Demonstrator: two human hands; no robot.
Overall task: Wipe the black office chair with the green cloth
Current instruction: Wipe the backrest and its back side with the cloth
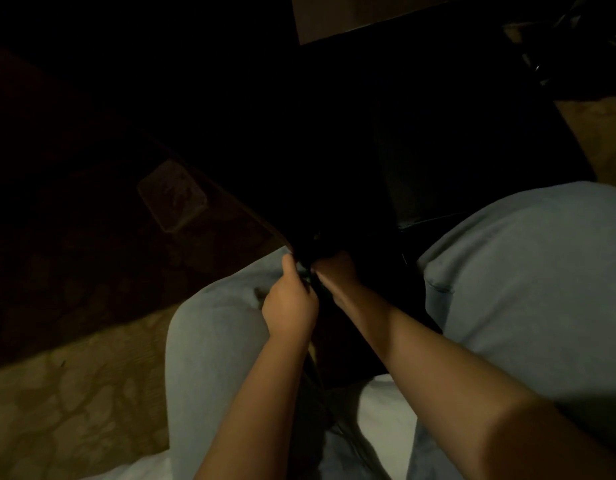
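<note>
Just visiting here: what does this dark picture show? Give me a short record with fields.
light: very dim
left hand: fingers curled, pinching a dark fold, likely the cloth
right hand: meets the left hand; its fingers are lost in shadow
chair: black mass beyond the hands, details unclear
jeans: pale, a knee on either side of the hands
rug: dark, patterned, at left
</note>
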